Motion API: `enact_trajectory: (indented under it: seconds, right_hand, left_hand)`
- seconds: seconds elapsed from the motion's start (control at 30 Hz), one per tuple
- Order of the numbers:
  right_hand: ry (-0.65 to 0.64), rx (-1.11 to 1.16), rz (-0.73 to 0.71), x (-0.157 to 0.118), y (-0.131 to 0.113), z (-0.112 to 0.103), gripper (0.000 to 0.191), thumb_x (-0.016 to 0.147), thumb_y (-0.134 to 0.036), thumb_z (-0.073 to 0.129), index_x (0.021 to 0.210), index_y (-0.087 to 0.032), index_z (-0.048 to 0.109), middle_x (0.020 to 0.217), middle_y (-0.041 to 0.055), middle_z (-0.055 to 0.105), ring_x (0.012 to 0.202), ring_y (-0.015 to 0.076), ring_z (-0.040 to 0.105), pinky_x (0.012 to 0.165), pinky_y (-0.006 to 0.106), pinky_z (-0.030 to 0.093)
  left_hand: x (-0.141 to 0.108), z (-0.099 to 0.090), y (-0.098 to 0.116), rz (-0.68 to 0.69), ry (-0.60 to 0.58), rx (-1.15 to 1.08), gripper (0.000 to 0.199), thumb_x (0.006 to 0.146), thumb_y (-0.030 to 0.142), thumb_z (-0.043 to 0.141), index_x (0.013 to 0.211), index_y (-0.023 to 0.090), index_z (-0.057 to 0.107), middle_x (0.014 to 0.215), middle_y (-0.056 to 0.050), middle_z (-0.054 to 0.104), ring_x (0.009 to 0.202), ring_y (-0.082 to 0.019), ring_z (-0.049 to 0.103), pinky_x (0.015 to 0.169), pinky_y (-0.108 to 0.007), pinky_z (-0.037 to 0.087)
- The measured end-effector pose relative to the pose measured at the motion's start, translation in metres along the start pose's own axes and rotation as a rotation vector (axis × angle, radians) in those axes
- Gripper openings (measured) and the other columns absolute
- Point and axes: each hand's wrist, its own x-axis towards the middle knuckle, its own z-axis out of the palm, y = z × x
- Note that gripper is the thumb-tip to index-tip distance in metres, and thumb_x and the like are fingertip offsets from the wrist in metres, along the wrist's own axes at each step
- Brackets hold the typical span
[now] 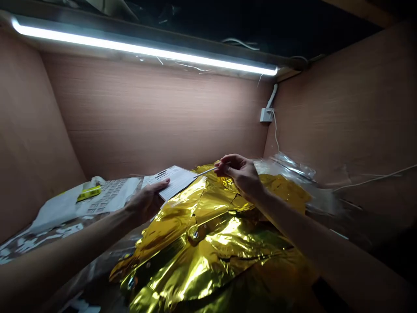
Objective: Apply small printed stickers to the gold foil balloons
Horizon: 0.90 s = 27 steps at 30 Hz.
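Observation:
A white printed card or small pad of paper (178,181), with dark lines of text near its top, is gripped in my left hand (147,201), the thumb lying on its face. My right hand (240,173) pinches a thin white strip or stick (205,172) between thumb and fingers. That strip points left, and its far end is at or very near the card's right edge; I cannot tell whether they touch. Beneath both hands spreads a crumpled heap of shiny gold foil film (202,243).
On the left lie white printed sheets (114,194) and a yellow packet (89,193). Clear plastic wrap (293,167) is bunched behind the foil at right. Wooden panels (163,117) enclose the bench, with a lit tube lamp (146,48) above and a white socket box (267,114) in the corner.

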Motion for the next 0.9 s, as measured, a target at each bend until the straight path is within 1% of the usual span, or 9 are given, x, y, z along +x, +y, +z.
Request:
enact_trajectory:
  seconds: [0.13, 0.27, 0.37, 0.47, 0.57, 0.67, 0.77, 0.9]
  right_hand:
    - [-0.042, 0.058, 0.078, -0.019, 0.021, 0.023, 0.043, 0.059, -0.037, 0.098, 0.086, -0.016, 0.071, 0.08, 0.0043, 0.078, 0.066, 0.0152, 0.073, 0.071, 0.031, 0.063]
    - [-0.041, 0.082, 0.11, -0.028, 0.037, 0.033, 0.04, 0.058, -0.034, 0.098, 0.083, -0.015, 0.073, 0.076, 0.0046, 0.077, 0.062, 0.0137, 0.071, 0.066, 0.029, 0.061]
    - [-0.017, 0.103, 0.118, -0.031, 0.047, 0.033, 0.039, 0.059, -0.034, 0.098, 0.083, -0.015, 0.074, 0.077, 0.0047, 0.077, 0.062, 0.0134, 0.07, 0.064, 0.028, 0.061]
    - [0.009, 0.126, 0.125, -0.033, 0.053, 0.031, 0.038, 0.06, -0.034, 0.098, 0.084, -0.017, 0.074, 0.079, 0.0036, 0.077, 0.065, 0.0123, 0.07, 0.067, 0.026, 0.061]
    - [0.021, 0.132, 0.14, -0.034, 0.055, 0.027, 0.038, 0.06, -0.035, 0.098, 0.085, -0.017, 0.075, 0.081, 0.0037, 0.078, 0.066, 0.012, 0.071, 0.068, 0.025, 0.061]
    - [0.016, 0.111, 0.151, -0.034, 0.056, 0.024, 0.038, 0.059, -0.033, 0.098, 0.084, -0.015, 0.076, 0.08, 0.0057, 0.078, 0.065, 0.013, 0.071, 0.067, 0.026, 0.061]
    - [0.024, 0.077, 0.131, -0.035, 0.058, 0.022, 0.038, 0.059, -0.033, 0.098, 0.084, -0.015, 0.076, 0.079, 0.0063, 0.078, 0.065, 0.0136, 0.071, 0.067, 0.026, 0.062]
    - [0.065, 0.017, 0.071, -0.035, 0.062, 0.018, 0.041, 0.059, -0.039, 0.097, 0.086, -0.017, 0.076, 0.081, 0.0056, 0.078, 0.066, 0.0148, 0.073, 0.07, 0.03, 0.064]
  left_hand:
    - [-0.028, -0.019, -0.006, 0.047, -0.026, -0.022, 0.015, 0.096, 0.005, 0.056, 0.099, 0.005, 0.071, 0.093, -0.014, 0.078, 0.079, -0.019, 0.078, 0.081, -0.024, 0.065]
    - [-0.044, -0.032, -0.008, 0.082, -0.036, -0.033, 0.013, 0.094, 0.004, 0.058, 0.095, 0.005, 0.071, 0.089, -0.014, 0.078, 0.078, -0.021, 0.077, 0.077, -0.025, 0.066]
    - [-0.046, -0.037, -0.011, 0.092, -0.049, -0.044, 0.013, 0.093, 0.003, 0.058, 0.094, 0.005, 0.071, 0.088, -0.015, 0.078, 0.077, -0.021, 0.077, 0.075, -0.025, 0.066]
    - [-0.042, -0.041, -0.016, 0.106, -0.056, -0.067, 0.011, 0.092, 0.002, 0.06, 0.094, 0.005, 0.071, 0.087, -0.013, 0.077, 0.074, -0.019, 0.075, 0.073, -0.022, 0.065]
    - [-0.039, -0.044, -0.022, 0.117, -0.058, -0.081, 0.007, 0.09, 0.001, 0.064, 0.09, 0.005, 0.07, 0.084, -0.012, 0.076, 0.069, -0.016, 0.074, 0.069, -0.02, 0.064]
    - [-0.039, -0.047, -0.026, 0.119, -0.073, -0.08, 0.006, 0.089, 0.001, 0.065, 0.089, 0.003, 0.07, 0.086, -0.013, 0.076, 0.07, -0.016, 0.073, 0.069, -0.02, 0.064]
    - [-0.042, -0.047, -0.027, 0.127, -0.085, -0.08, 0.008, 0.09, 0.0, 0.063, 0.09, 0.003, 0.071, 0.087, -0.013, 0.076, 0.073, -0.016, 0.073, 0.071, -0.021, 0.064]
    - [-0.046, -0.044, -0.027, 0.125, -0.084, -0.082, 0.01, 0.091, -0.001, 0.063, 0.087, 0.003, 0.072, 0.085, -0.011, 0.075, 0.072, -0.014, 0.072, 0.069, -0.02, 0.065]
